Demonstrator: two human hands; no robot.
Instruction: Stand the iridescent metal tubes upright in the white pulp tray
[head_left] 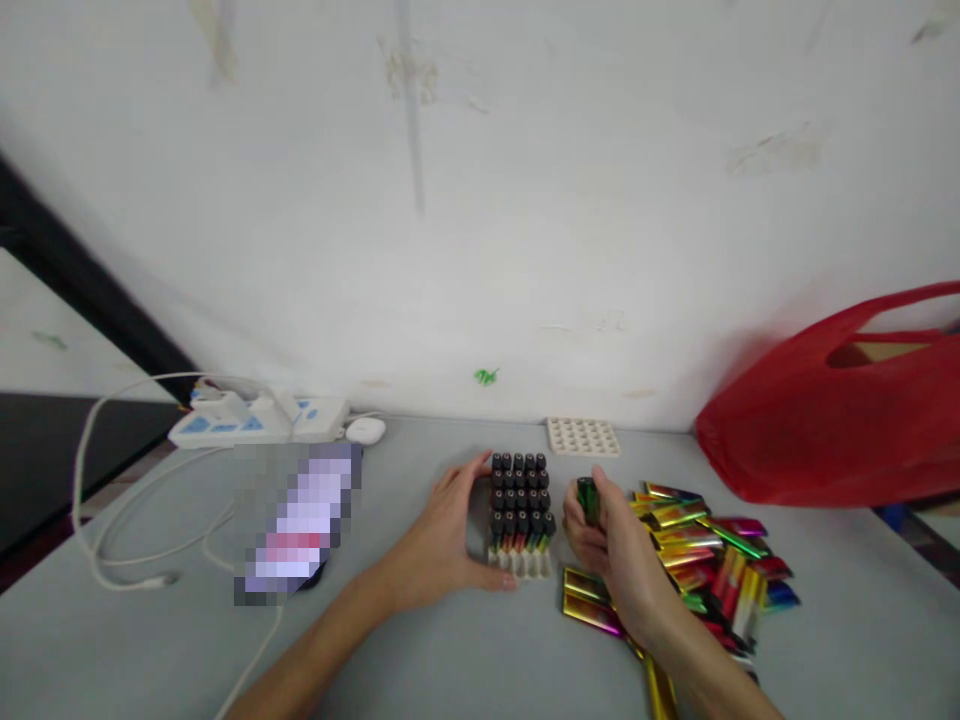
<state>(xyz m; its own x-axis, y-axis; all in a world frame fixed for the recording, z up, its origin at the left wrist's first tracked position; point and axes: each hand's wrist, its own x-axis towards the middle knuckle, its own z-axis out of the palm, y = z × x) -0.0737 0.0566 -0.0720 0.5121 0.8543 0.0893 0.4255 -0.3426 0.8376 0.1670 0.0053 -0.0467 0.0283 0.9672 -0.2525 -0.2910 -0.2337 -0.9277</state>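
Upright rows of black-topped lighters stand packed in a white slotted tray, whose front row of slots is bare. My left hand is curved round the left side of this tray, thumb at its front edge and fingers at the back corner, holding it. Just right of the tray, my right hand is closed round a single lighter with a dark top and a green sheen. Its lower part is hidden in my fingers. Beneath and beside that forearm lies a loose pile of shiny, multicoloured lighters.
A second white slotted tray lies by the wall. At the right is a red bag. On the left are a phone, a power strip with plugs, a white earbud case and a looped white cable.
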